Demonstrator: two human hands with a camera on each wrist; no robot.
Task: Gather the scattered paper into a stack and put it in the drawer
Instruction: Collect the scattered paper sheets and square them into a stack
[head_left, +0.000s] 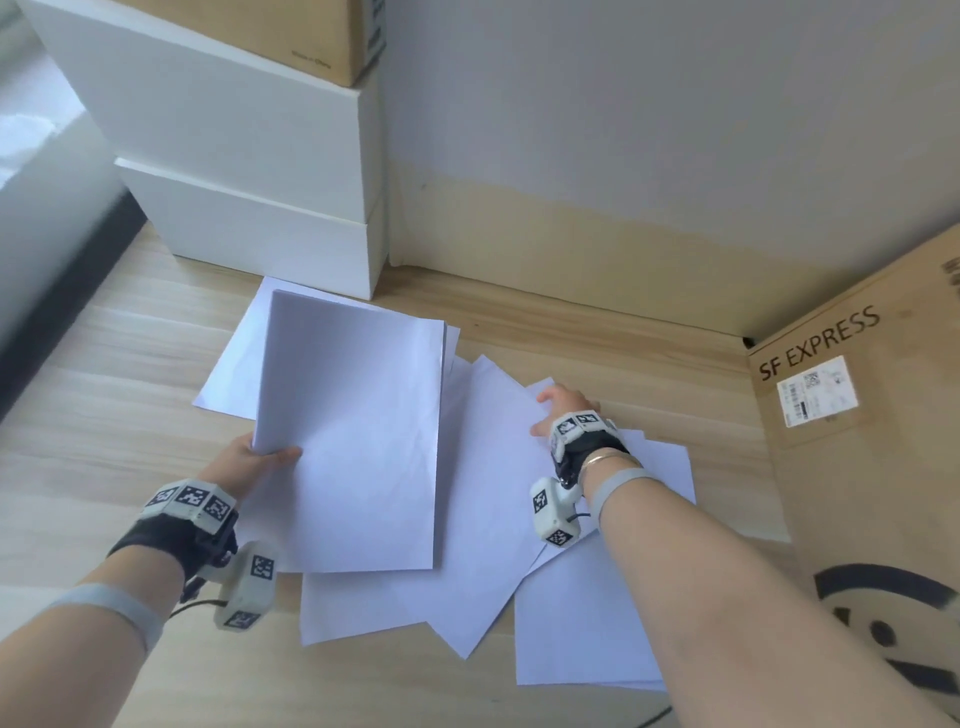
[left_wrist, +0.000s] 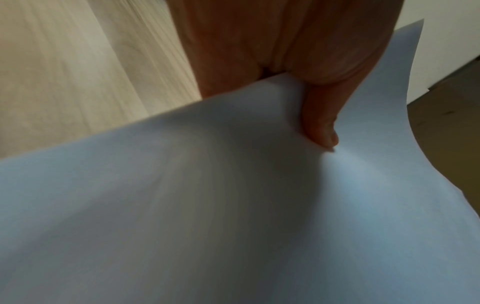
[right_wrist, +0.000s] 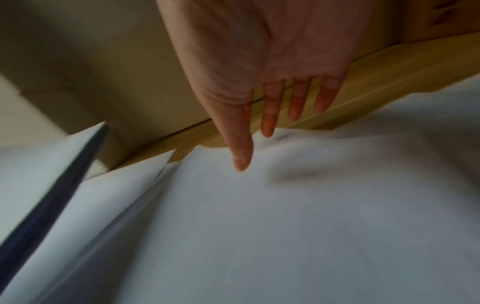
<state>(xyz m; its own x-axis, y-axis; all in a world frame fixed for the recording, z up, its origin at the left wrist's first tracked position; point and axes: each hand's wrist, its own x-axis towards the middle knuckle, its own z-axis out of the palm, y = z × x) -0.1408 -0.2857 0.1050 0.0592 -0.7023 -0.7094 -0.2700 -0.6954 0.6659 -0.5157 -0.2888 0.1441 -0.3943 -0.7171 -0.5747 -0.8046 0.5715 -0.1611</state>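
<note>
White flat paper stack (smooth sheets) pinched by left hand

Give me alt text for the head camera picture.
The left hand holds a stack of white paper by its corner while the open right hand reaches to loose sheets scattered on a wooden floor, beside white boxes and a cardboard box.
</note>
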